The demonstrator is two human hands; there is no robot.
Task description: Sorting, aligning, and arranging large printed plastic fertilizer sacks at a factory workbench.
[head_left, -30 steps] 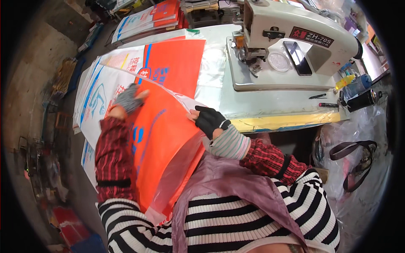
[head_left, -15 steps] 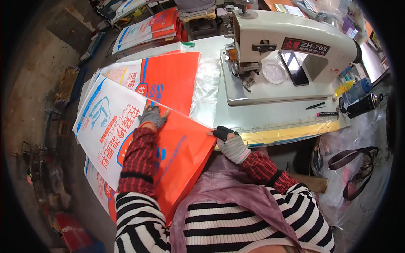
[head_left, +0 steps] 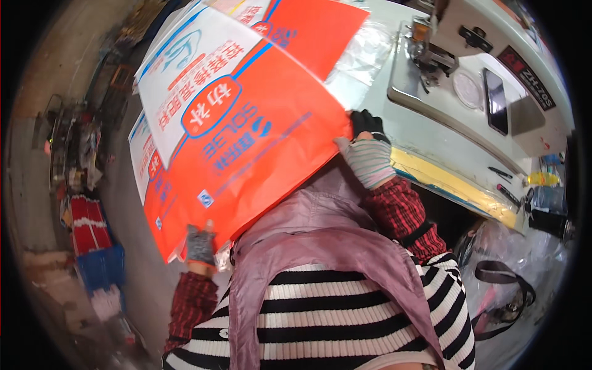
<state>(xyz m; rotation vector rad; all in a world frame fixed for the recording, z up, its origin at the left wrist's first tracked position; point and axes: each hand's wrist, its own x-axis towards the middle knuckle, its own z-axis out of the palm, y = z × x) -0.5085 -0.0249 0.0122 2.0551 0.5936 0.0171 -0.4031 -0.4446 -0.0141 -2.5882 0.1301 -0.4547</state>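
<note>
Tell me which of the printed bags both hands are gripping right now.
The big orange bag on top: the left hand holds its lower corner, the right hand its right corner. The white bags lie beneath, untouched.

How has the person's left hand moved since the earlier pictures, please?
Yes. The left hand has dropped away from the sewing table to the low corner of the orange bag.

- Bag [head_left: 246, 142]: large flat woven sack, bright orange with blue lettering and thin blue lines, plus a white panel with a red-and-blue oval emblem.
- Pose: held up tilted off the counter [head_left: 425, 148], its right corner at the counter's near edge, its lower left corner hanging well below that edge.
- State: empty, flat, unfolded; similar printed sacks lie just behind it.
</note>
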